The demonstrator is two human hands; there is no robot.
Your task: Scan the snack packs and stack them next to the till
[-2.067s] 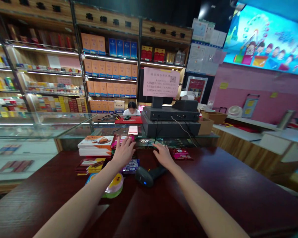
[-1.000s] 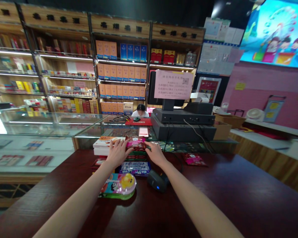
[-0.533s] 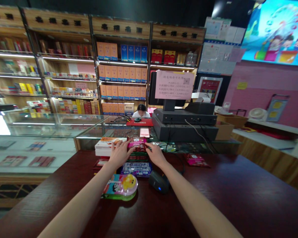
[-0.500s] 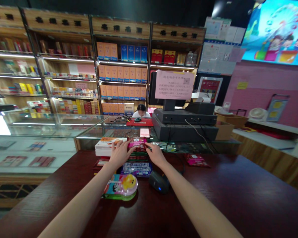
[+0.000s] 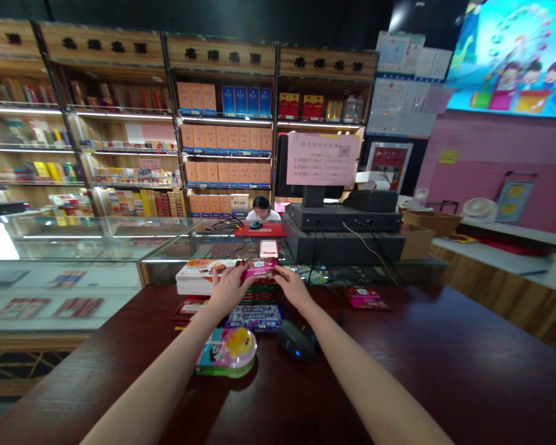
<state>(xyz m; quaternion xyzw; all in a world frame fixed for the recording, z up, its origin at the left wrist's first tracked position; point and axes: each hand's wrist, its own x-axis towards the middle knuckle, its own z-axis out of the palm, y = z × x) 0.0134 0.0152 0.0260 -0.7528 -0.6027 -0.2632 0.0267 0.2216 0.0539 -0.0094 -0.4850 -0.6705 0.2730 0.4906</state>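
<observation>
Between my hands is a pink-red snack packet [image 5: 260,271], on top of a stack of similar packets. My left hand [image 5: 228,289] has its thumb and fingers on the packet's left side. At its right edge, the curled fingers of my right hand [image 5: 293,287] pinch the packet. White boxes [image 5: 192,281] with a food picture are stacked just left of my left hand. Nearer to me are blue-and-purple packs [image 5: 254,316], a yellow-duck toy-like package [image 5: 231,349] and a black scanner-like device [image 5: 296,341] with a blue light.
Another pink-red packet [image 5: 365,297] lies to the right on the dark wooden counter [image 5: 426,364]. Behind stand a glass case [image 5: 167,247] and a monitor [image 5: 314,196] bearing a pink notice. A person [image 5: 262,213] is beyond the counter, before shelves of boxes.
The packet has shifted slightly right between my hands. My right fingers have curled in more at its edge. The view has turned very slightly.
</observation>
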